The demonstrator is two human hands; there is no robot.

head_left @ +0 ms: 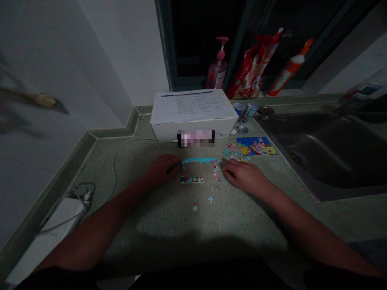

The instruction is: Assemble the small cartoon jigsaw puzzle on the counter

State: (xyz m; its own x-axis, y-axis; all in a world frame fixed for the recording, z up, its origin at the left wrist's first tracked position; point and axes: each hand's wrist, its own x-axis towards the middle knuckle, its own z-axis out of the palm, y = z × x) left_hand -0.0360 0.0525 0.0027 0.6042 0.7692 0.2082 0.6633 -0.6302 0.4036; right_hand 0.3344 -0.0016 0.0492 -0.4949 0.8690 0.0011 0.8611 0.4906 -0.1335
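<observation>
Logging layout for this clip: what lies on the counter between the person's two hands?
In the head view, a partly assembled jigsaw frame lies between the left hand and right hand.

the scene is dim, with one soft pool of light on the speckled grey-green stone bench (169, 217) from above and ahead. a broad shadow lies across the bench's near edge. the dark window (199, 36) gives no light. straight lines bow toward the frame's edges, and the corners blur. colours look muted and grainy.
</observation>
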